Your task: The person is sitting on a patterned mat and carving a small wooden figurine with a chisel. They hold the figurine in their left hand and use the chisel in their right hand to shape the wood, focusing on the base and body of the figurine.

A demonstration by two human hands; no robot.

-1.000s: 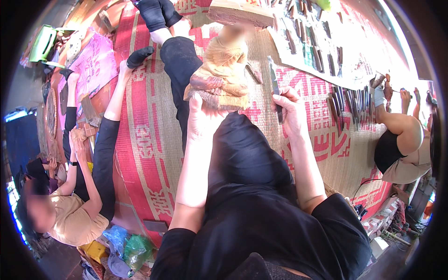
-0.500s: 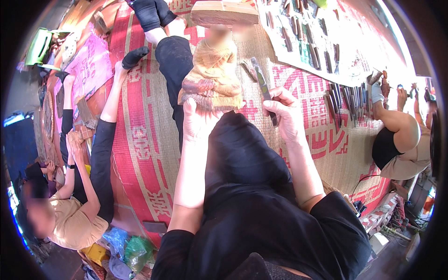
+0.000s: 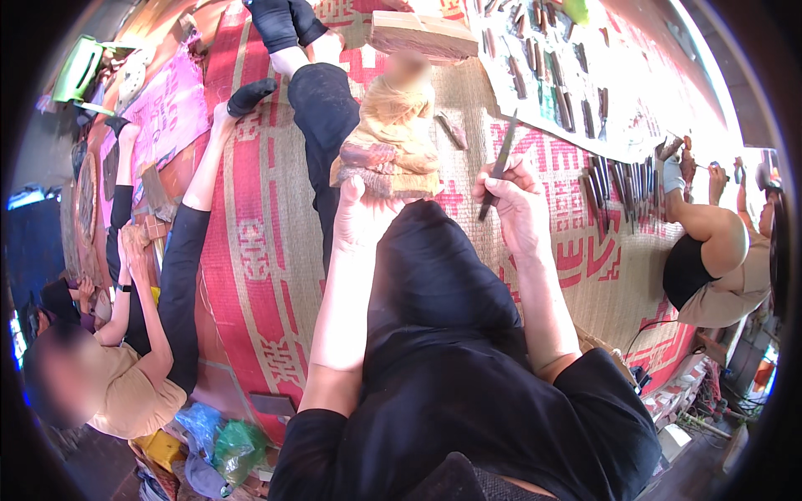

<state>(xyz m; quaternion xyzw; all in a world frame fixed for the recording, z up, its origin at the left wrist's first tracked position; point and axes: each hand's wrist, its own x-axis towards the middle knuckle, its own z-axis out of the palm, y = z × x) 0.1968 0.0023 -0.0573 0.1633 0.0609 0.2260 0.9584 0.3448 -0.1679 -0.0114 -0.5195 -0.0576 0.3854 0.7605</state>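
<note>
A carved wooden figure (image 3: 388, 138), light brown with draped folds and a darker reddish base, stands upright in front of me. My left hand (image 3: 361, 213) grips it at the bottom, thumb on the near side and the other fingers partly hidden beneath. To the right of the figure, my right hand (image 3: 520, 200) pinches a slim dark carving chisel (image 3: 504, 154) between thumb and fingers. Its narrow end points up and away, apart from the figure. On the mat between them lies a short, thin dark piece (image 3: 452, 132), too small to name.
A thick wooden block (image 3: 423, 35) lies beyond the figure. Many carving tools rest on a pale sheet (image 3: 535, 113) at the far right, with another row (image 3: 622, 188) on the red-patterned mat (image 3: 263, 275). Co-workers sit at left (image 3: 138, 367) and right (image 3: 714, 250).
My right hand has turned the chisel from its broad face to its thin edge, its far end now leaning right. The figure sits slightly farther right in view, still in my left hand.
</note>
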